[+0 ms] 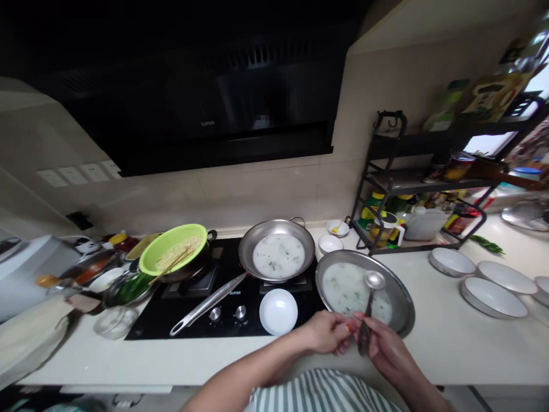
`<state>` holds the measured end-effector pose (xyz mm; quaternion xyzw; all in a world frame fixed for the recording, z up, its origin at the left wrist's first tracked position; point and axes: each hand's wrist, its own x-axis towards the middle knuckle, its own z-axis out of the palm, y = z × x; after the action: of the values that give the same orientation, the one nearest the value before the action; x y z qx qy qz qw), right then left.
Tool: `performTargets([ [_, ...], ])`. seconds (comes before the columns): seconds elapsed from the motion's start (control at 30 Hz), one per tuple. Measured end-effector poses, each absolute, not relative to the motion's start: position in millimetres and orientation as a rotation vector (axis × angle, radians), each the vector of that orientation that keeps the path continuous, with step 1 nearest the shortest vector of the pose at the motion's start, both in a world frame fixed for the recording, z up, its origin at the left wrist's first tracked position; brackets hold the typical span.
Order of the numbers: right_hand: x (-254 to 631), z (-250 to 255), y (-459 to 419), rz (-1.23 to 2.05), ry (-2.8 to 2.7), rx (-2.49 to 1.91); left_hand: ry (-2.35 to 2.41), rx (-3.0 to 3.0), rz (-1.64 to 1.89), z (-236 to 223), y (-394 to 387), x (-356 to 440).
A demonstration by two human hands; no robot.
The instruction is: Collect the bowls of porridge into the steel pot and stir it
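Observation:
My right hand (384, 346) is closed around the dark handle of a metal ladle (374, 280). The ladle's round bowl is over a wide steel basin (403, 315) of milky soup with green bits. Close beside it, at the basin's near rim, my left hand (328, 333) is curled with the fingers pressed together. A small orange-red spot shows at its fingertips; what it is I cannot make out. On the hob behind, a long-handled steel pan (249, 246) holds similar white soup. In front of that pan is a white bowl (278, 312).
A lime-green basin (148, 257) with pale food and chopsticks (171, 266) rests on a pot at the left burner. Several white bowls (493, 297) stand on the right counter. A black rack (369, 200) with bottles is behind. The range hood (206, 120) hangs overhead.

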<state>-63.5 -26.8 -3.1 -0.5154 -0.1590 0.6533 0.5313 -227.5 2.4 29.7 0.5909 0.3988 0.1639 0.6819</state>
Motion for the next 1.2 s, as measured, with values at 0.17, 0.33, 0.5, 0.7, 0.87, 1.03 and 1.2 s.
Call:
performTargets([
  [0.17, -36.7, -1.1, -34.1, 1.454, -0.308, -1.382, 1.173, 1.683, 0.618, 71.1, 40.7, -358.6],
  [0.33, -20.7, 15.7, -34.6, 1.293, -0.518, -1.494, 1.730, 1.635, 0.638, 76.6, 76.1, -479.2],
  [0.5, -31.7, 50.3, -19.2, 1.320, -0.713, -1.482, 1.318, 1.094, 0.300, 47.9, 75.4, -504.4],
  [0.7, -68.0, 67.9, 11.7, 1.347, -1.083, -1.519, 1.173, 0.961, 0.304, 27.5, 67.0, -466.2],
  [0.87, -94.8, 65.7, 44.2, 1.241, -1.372, -1.587, 1.301, 0.959, 0.416, 25.6, 50.6, -431.3],
  [1.03, -102.9, 63.7, 78.8, 0.919, -1.790, -1.670, 1.366, 0.970, 0.500, 24.7, 37.6, -412.1],
  [1.2, -110.8, 68.6, 102.2, 0.709, -2.066, -1.767, 1.191, 0.832, 0.634, 22.7, 31.6, -410.9],
])
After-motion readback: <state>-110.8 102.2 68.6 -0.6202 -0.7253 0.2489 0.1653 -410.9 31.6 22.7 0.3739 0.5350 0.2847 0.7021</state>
